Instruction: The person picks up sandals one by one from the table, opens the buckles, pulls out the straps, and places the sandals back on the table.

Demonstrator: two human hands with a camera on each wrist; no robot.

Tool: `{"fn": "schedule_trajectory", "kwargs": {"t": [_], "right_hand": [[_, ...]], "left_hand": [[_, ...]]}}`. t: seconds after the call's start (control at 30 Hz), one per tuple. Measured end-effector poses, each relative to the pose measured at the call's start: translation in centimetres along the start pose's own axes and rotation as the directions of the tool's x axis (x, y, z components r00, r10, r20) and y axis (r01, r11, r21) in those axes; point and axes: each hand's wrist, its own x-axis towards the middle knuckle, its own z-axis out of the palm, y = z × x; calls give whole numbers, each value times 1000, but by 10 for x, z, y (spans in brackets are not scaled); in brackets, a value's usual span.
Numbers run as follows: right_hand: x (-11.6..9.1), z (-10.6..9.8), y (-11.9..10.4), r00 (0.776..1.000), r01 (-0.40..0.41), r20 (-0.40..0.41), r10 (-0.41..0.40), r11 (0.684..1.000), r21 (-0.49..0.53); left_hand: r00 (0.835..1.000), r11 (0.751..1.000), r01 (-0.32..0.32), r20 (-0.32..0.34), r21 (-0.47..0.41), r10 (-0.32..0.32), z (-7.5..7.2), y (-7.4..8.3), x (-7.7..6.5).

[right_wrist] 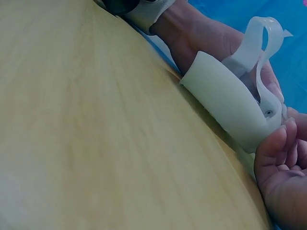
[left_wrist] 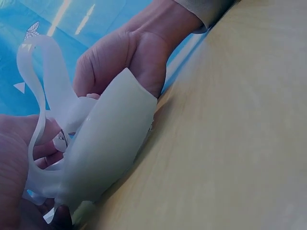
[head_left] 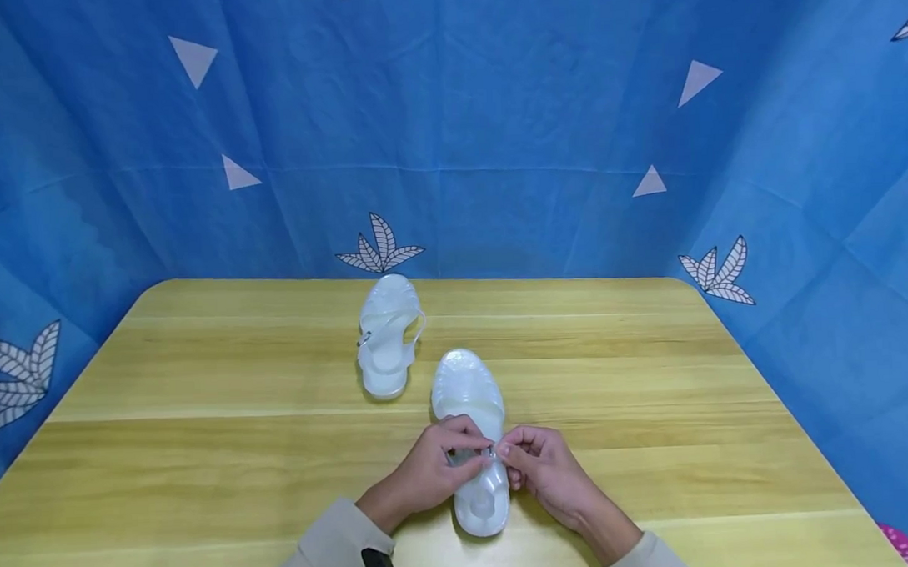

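Observation:
A white sandal lies on the table, toe pointing away, between my two hands. My left hand comes in from its left side, thumb and forefinger pinching a small metal buckle on the ankle strap. On the sandal's right, my right hand pinches the strap close beside the buckle. In the left wrist view, the buckle shows behind the pale heel. The looped strap rises above the heel in the right wrist view. A second white sandal lies farther back and to the left.
The wood-grain table has rounded back corners. Blue cloth with white triangles and leaf prints hangs behind it and along both sides. A pink round patch shows at the lower right, beyond the table edge.

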Motion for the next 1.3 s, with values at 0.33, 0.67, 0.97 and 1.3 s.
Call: {"fn": "schedule_trajectory", "kwargs": {"t": [0.33, 0.67, 0.97, 1.3], "right_hand": [[-1, 5, -2, 997, -15, -72, 13, 999, -38], [1, 13, -2, 986, -46, -163, 34, 996, -76], [-1, 0, -6, 999, -49, -23, 49, 999, -7], [-3, -9, -2, 983, -33, 181, 11, 993, 117]], "left_hand": [[1000, 999, 30, 8, -25, -29, 1, 2, 2], [998, 998, 56, -9, -11, -56, 2, 4, 0], [999, 998, 51, 12, -28, -50, -2, 5, 4], [999, 1000, 22, 26, -3, -22, -3, 5, 1]]}}
